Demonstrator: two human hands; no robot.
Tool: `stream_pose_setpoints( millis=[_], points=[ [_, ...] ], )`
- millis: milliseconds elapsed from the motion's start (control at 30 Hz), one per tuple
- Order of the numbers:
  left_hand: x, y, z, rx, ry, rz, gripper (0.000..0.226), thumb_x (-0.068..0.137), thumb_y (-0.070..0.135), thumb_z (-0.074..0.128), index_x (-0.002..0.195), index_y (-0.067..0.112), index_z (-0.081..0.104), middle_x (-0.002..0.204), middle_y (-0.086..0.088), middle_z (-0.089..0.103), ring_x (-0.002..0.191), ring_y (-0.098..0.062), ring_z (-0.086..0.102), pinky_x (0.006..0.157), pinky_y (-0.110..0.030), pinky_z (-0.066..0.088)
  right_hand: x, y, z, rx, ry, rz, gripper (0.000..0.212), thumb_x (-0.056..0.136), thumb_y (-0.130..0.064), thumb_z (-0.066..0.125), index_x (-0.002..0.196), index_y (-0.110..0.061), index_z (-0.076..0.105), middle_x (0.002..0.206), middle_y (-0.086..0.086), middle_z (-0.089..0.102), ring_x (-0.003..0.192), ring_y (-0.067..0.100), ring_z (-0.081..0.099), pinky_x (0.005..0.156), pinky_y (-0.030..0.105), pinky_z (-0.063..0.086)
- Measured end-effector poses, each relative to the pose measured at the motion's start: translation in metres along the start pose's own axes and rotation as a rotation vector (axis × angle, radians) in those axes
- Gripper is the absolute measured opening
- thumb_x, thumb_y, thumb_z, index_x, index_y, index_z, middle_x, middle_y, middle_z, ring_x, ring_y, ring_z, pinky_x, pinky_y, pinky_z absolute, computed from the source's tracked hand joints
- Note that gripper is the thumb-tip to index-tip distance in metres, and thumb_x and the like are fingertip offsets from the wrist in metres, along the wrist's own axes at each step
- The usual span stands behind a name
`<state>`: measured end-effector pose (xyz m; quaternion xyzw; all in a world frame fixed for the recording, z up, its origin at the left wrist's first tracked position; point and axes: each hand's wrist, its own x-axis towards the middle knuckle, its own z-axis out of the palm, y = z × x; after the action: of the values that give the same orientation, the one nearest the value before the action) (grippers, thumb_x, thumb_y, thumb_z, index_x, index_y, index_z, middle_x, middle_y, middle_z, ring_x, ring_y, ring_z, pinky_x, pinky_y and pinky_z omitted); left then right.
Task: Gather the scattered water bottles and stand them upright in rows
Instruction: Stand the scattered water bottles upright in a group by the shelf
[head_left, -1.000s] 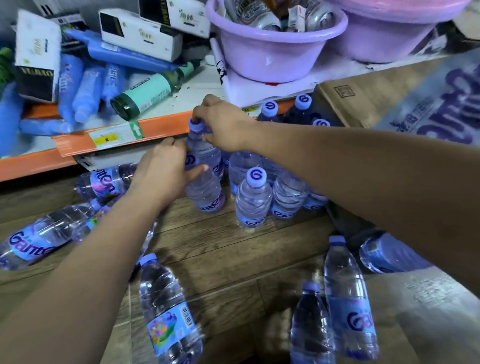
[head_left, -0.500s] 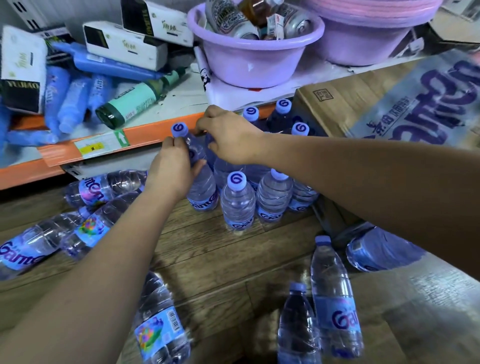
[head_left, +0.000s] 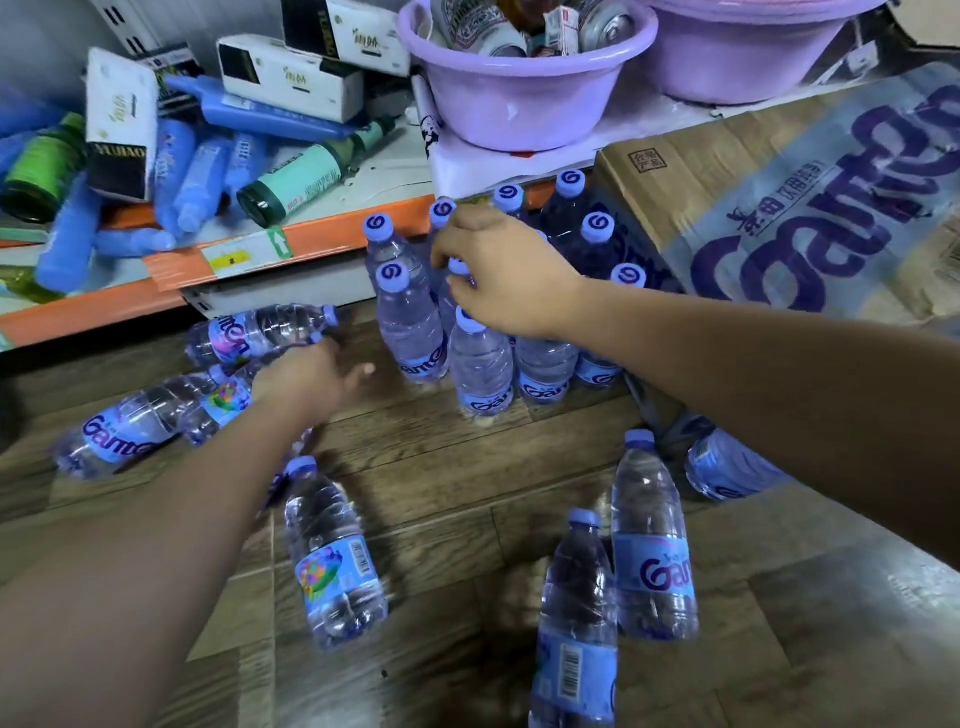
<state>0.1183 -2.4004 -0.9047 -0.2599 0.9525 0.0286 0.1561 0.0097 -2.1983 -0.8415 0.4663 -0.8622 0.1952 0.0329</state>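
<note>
Several clear water bottles with lilac caps stand upright in rows (head_left: 480, 364) on the wooden floor, in front of the shelf. My right hand (head_left: 498, 275) hovers over them, and its curled fingers pinch the cap of an upright bottle (head_left: 460, 267) in the middle of the group. My left hand (head_left: 311, 379) reaches out to the left with relaxed fingers, just over the neck end of a lying bottle (head_left: 223, 402). More bottles lie scattered: two at the left (head_left: 124, 426) (head_left: 254, 332), one near the centre front (head_left: 335, 561), two at the front right (head_left: 649, 545) (head_left: 576, 629), one under my right arm (head_left: 727, 467).
An orange-edged low shelf (head_left: 322, 241) behind the bottles carries boxes, blue tubes and a green-labelled bottle (head_left: 296, 182). Two purple basins (head_left: 519, 109) sit on it. A large Ganten cardboard box (head_left: 779, 182) borders the rows on the right. Bare floor (head_left: 441, 467) lies between the scattered bottles.
My left hand has let go of the upright bottle it was steadying and moved down and left toward the lying bottles. My right hand stays on the caps of the standing group.
</note>
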Motion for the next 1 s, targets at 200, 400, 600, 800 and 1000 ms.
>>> stream_pose_setpoints(
  millis=[200, 400, 600, 800, 1000],
  points=[
    [-0.033, -0.051, 0.016, 0.209, -0.275, -0.07, 0.046, 0.092, 0.051, 0.043, 0.116, 0.014, 0.058, 0.124, -0.011, 0.06, 0.115, -0.028, 0.056, 0.093, -0.034, 0.046, -0.068, -0.009, 0.011, -0.056, -0.208, -0.062, 0.023, 0.092, -0.016, 0.044, 0.108, -0.011, 0.06, 0.109, 0.006, 0.058, 0.108, 0.025, 0.052, 0.074, 0.033, 0.042],
    [-0.042, -0.061, 0.015, 0.162, -0.399, -0.059, 0.044, 0.097, 0.044, 0.041, 0.113, 0.01, 0.061, 0.116, -0.013, 0.059, 0.106, -0.027, 0.055, 0.084, -0.03, 0.042, -0.098, 0.012, 0.053, -0.086, -0.65, 0.142, 0.026, 0.091, -0.021, 0.044, 0.114, -0.015, 0.055, 0.117, 0.007, 0.058, 0.107, 0.029, 0.057, 0.084, 0.038, 0.05],
    [-0.037, -0.061, 0.049, -0.143, -0.437, -0.13, 0.07, 0.092, 0.046, 0.05, 0.146, 0.011, 0.021, 0.14, -0.014, 0.046, 0.087, -0.027, 0.062, 0.074, -0.03, 0.049, -0.115, 0.007, 0.087, -0.147, -1.091, 0.13, 0.025, 0.09, -0.017, 0.049, 0.107, -0.005, 0.062, 0.109, 0.013, 0.064, 0.089, 0.026, 0.056, 0.071, 0.029, 0.043],
    [-0.029, -0.04, 0.07, -0.216, -0.49, -0.106, 0.078, 0.092, 0.032, 0.057, 0.15, 0.009, 0.011, 0.156, -0.012, 0.022, 0.139, -0.029, 0.034, 0.108, -0.028, 0.032, -0.129, 0.005, 0.116, -0.096, -1.348, 0.267, 0.05, 0.092, -0.044, 0.052, 0.127, -0.008, 0.052, 0.12, 0.01, 0.057, 0.107, 0.029, 0.058, 0.085, 0.036, 0.05],
    [-0.011, -0.035, 0.077, -0.308, -0.426, -0.19, 0.062, 0.079, 0.031, 0.073, 0.13, 0.005, 0.049, 0.132, -0.013, 0.054, 0.116, -0.03, 0.056, 0.092, -0.03, 0.044, -0.124, 0.009, 0.127, 0.149, -1.532, 0.512, 0.024, 0.095, -0.03, 0.054, 0.088, -0.007, 0.055, 0.087, 0.003, 0.047, 0.092, 0.026, 0.058, 0.061, 0.027, 0.054]
  ],
)
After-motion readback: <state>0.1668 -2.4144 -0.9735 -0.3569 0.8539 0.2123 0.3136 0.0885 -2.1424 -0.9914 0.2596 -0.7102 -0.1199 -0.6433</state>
